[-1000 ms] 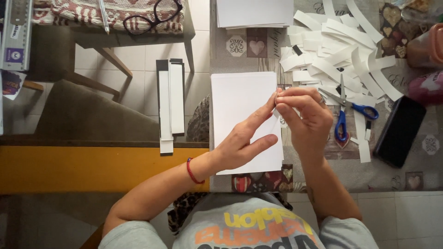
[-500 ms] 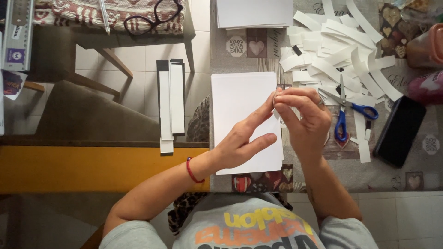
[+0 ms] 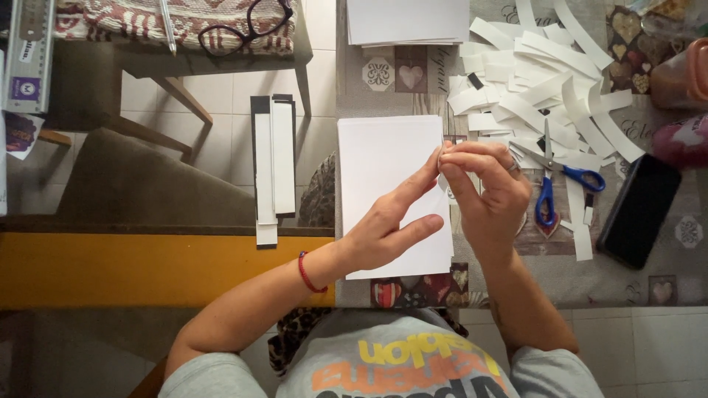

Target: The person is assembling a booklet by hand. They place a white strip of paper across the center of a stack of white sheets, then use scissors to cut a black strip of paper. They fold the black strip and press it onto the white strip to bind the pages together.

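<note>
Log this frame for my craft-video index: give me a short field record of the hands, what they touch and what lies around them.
left hand: rests on the white sheet stack, forefinger reaching its right edge
right hand: fingertips pinched at that same edge, meeting the left forefinger
pinched item: too small to tell
scissors: blue-handled, right of the right hand, untouched
paper strips: loose white pile, upper right
phone: dark, far right
glasses: upper left, on patterned cloth

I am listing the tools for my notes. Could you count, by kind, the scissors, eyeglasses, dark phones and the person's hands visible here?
Scissors, blue handles: 1
Eyeglasses, dark frame: 1
Dark phone: 1
Hands: 2, left hand and right hand, both at the white sheet
Total: 5
</note>
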